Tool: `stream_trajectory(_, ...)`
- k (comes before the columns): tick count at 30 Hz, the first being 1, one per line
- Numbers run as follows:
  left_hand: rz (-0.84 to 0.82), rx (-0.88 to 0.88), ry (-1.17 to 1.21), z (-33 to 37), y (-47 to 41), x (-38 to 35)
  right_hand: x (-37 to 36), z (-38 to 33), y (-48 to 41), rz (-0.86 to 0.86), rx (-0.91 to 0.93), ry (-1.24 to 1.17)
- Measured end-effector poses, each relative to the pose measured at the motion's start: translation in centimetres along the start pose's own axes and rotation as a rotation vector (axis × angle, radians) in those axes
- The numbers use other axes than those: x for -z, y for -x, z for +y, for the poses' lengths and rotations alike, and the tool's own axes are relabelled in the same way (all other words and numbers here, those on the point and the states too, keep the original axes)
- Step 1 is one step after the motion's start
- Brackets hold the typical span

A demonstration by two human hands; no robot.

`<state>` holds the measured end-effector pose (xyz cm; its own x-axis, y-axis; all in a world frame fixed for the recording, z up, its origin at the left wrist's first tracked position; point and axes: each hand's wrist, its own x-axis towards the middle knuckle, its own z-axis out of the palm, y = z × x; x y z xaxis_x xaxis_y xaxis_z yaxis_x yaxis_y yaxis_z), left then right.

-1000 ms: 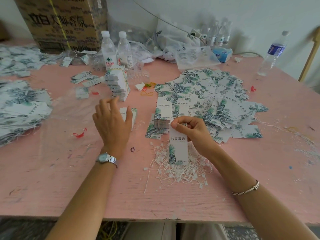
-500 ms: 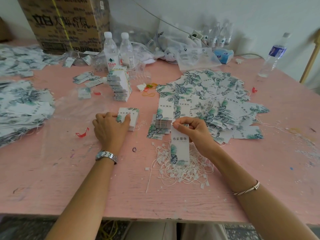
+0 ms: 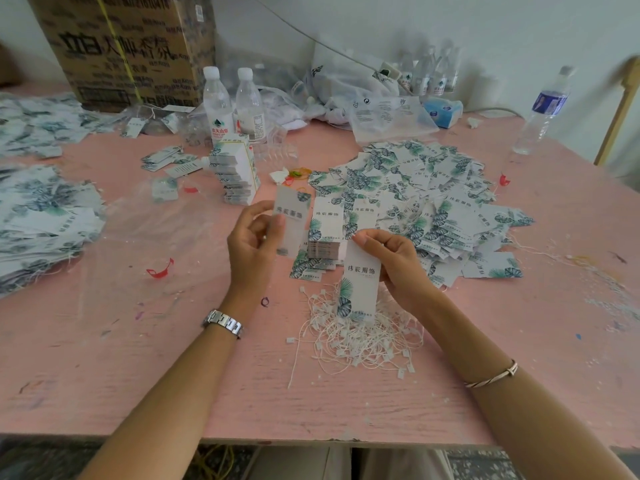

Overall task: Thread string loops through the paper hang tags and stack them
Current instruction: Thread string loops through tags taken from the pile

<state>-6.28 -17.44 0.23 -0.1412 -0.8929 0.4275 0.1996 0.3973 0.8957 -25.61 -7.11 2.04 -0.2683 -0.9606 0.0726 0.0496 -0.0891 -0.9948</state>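
Note:
My left hand [image 3: 252,244] pinches a small white hang tag [image 3: 292,220] with a leaf print, lifted above the pink table. My right hand [image 3: 394,263] pinches the top of a longer leaf-print tag [image 3: 360,289] that hangs over a heap of white string loops [image 3: 360,337]. Between the hands stands a neat stack of tags [image 3: 325,233]. A wide spread of loose tags [image 3: 426,199] lies behind my right hand.
A taller tag stack [image 3: 237,176] and two water bottles [image 3: 232,105] stand behind my left hand. More tag piles [image 3: 41,216] lie far left, a cardboard box [image 3: 128,46] at the back, another bottle [image 3: 543,112] far right. A red plastic clip [image 3: 160,270] lies left.
My left hand went down onto a small stack at left, then came up toward the middle holding one tag. My right hand kept its tag over the strings.

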Motion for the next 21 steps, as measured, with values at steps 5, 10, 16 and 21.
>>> stream_trajectory(5, -0.225, -0.052, 0.020, 0.3, 1.8, -1.6, 0.3, -0.1, -0.2, 0.014, 0.017, -0.003)
stream_trajectory(10, -0.328, -0.049, -0.098, 0.0, 2.4, -2.4, 0.4, 0.1, -0.4, -0.044, 0.015, -0.014)
stream_trajectory(16, -0.373, -0.023, -0.088, 0.1, 2.6, -2.6, 0.7, 0.1, -0.4, -0.100, 0.011, -0.020)
stream_trajectory(21, -0.387, -0.011, -0.117, 0.0, 2.7, -2.8, 1.1, 0.4, -0.6, -0.094, 0.021, -0.051)
